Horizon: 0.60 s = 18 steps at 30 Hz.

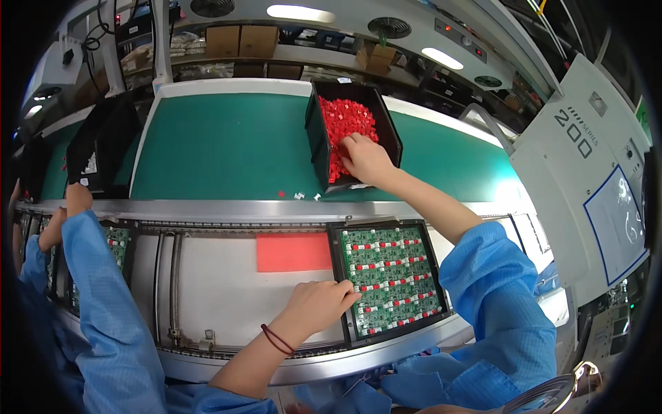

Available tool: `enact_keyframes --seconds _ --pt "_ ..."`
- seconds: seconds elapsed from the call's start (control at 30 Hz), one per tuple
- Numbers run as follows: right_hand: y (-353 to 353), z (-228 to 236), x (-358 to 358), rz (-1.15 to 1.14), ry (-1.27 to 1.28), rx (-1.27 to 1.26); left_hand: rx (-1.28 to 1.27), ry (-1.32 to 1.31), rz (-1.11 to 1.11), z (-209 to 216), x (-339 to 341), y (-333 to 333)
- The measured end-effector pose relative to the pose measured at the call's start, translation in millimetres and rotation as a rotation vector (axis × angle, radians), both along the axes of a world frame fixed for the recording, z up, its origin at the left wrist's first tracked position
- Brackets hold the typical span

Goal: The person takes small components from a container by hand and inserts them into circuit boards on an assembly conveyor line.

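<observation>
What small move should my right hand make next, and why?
Probably pinch a few red parts and lift them from the black bin: your right hand is in among them, and your left hand is at the edge of the green circuit boards, which carry rows of red pieces.

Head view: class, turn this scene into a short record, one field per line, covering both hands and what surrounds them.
Right hand: inside the black bin, among red parts; grip unclear
Left hand: at the left edge of the black frame; grip unclear
Frame contents: green circuit boards with rows of red and white pieces
Left of frame: flat red sheet
Under bin: green work surface
Neighbour: co-worker's blue sleeve, at left
</observation>
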State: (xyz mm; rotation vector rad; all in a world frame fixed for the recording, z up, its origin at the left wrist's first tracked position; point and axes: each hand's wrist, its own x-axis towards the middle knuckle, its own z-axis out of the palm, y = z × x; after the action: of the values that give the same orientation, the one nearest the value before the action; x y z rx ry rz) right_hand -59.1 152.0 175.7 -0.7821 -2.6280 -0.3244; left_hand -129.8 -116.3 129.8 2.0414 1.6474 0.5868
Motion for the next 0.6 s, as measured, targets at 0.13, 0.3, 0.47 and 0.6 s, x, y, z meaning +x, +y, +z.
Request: enact_keyframes --seconds 0.13,0.3,0.47,0.6 --pt "-8 20 5 -0.053 -0.072 0.054 0.056 0.086 0.207 20 -7 -4" --pt "-13 37 7 0.059 -0.088 -0.150 0.161 0.280 0.507 34 -28 -24" --pt "-19 35 13 0.067 -0.064 -0.076 0.279 0.024 0.399 44 -21 -16" --pt "-32 38 5 0.099 -0.035 -0.088 0.311 0.029 0.333 38 -13 -27"
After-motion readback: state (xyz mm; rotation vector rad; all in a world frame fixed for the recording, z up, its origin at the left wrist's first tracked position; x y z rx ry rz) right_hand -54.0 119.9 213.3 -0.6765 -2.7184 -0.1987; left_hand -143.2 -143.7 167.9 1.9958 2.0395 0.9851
